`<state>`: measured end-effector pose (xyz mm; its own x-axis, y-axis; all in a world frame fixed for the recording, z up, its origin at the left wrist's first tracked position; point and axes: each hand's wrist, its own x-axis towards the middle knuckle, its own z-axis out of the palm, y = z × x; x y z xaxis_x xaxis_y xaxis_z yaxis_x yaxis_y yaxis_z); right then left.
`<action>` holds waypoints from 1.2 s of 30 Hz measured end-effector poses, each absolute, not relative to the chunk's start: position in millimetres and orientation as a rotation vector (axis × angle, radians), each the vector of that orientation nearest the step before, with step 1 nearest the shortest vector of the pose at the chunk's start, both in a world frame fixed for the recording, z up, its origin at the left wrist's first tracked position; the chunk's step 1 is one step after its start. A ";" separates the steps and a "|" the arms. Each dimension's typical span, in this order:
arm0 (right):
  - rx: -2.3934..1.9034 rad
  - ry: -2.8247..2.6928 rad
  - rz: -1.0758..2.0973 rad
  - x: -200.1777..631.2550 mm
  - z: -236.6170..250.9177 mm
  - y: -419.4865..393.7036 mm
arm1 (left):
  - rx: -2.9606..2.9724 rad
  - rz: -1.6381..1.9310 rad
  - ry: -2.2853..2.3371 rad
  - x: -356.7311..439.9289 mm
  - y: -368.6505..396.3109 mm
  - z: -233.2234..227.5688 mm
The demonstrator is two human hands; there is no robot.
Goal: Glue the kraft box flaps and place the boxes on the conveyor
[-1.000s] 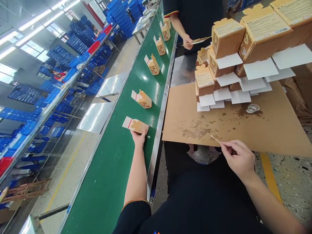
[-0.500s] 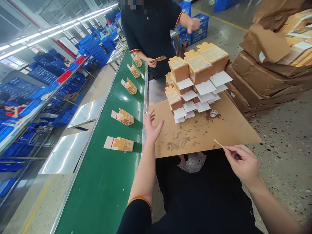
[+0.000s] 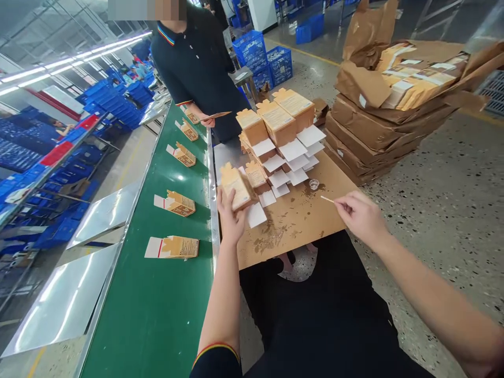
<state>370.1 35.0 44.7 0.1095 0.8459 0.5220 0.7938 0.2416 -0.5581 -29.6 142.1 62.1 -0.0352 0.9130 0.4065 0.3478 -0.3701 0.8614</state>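
Observation:
My left hand (image 3: 231,218) is closed around a brown cardboard box (image 3: 236,190) with a scalloped top and a white flap, at the left edge of the worktable. Between the thumb and fingertips of my right hand (image 3: 362,215) is a thin cotton swab (image 3: 327,199), its tip pointing left over the table. A small clear dish (image 3: 314,184) lies on the stained cardboard sheet (image 3: 291,223), left of and beyond that hand. Behind the held box rises a stack of similar boxes (image 3: 277,123), their white flaps sticking out towards me.
Several boxes (image 3: 181,247) stand in a row on the green conveyor belt (image 3: 157,304) to the left. Across the table, a co-worker (image 3: 200,63) holds a flat piece of card. A large torn brown paper bale (image 3: 362,126) sits on the floor at right, with blue crates (image 3: 279,65) farther back.
My left hand, open and bare before, now grips a box from the table's left side. The view has turned to the right. My right hand still pinches the swab.

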 end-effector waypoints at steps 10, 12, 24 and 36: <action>-1.511 -2.127 0.134 407.8 17.6 170.9 | 0.655 1.436 1.278 -32.2 15.2 19.6; -1.488 -2.122 0.152 410.4 15.0 172.9 | 0.637 1.452 1.254 -32.3 9.9 24.0; -1.431 -1.879 0.248 354.4 45.3 70.1 | 0.748 1.386 1.203 -17.0 52.1 17.9; -1.210 -1.887 0.510 227.4 -9.4 1.9 | 0.892 1.260 1.291 -18.7 52.2 19.4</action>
<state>227.4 1.9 -9.4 -0.2044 0.8850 0.4183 0.5536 0.4569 -0.6963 -18.7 52.2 19.4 -0.1467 0.9720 -0.1835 -0.1601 0.1598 0.9741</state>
